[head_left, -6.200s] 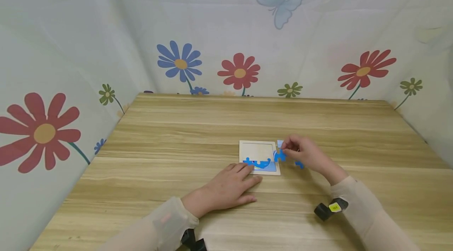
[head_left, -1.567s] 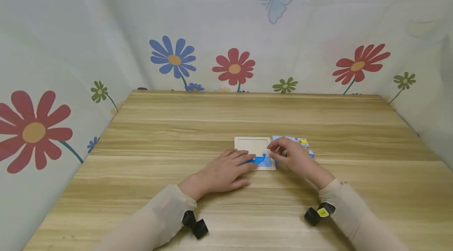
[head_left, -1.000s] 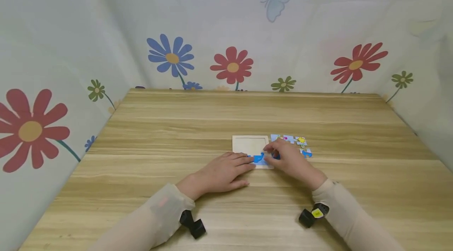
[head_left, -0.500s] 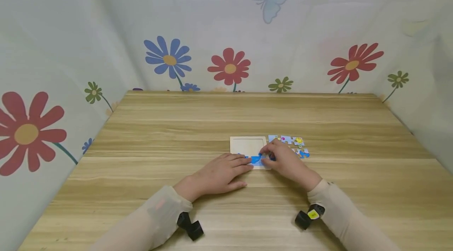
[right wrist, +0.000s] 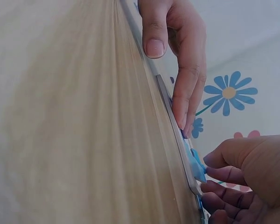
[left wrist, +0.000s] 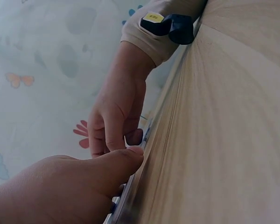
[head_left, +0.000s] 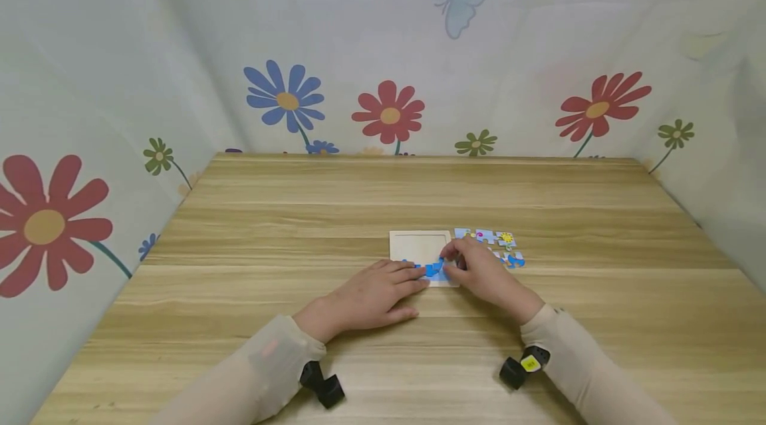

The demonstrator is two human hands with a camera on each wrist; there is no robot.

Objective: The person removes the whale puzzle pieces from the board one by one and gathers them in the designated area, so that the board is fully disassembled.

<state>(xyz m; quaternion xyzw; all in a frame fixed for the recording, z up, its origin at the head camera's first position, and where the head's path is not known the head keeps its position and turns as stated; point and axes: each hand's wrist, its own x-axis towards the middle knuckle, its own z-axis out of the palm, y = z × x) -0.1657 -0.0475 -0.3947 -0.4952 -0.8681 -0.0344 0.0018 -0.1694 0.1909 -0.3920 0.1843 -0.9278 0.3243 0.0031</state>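
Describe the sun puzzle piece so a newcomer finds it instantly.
On the wood-grain table, find the pale puzzle tray. Loose puzzle pieces lie to its right; the far row's rightmost is the sun piece. Unlike its neighbours, it bears a big yellow sun-like shape.

Sleeves (head_left: 239, 375) beige, wrist cams (head_left: 330, 390) blk, R cam (head_left: 512, 373) w/ yel. label (head_left: 530, 364).

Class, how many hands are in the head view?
2: the left hand on the near left of the puzzle tray, the right hand at its right edge. None looks hidden.
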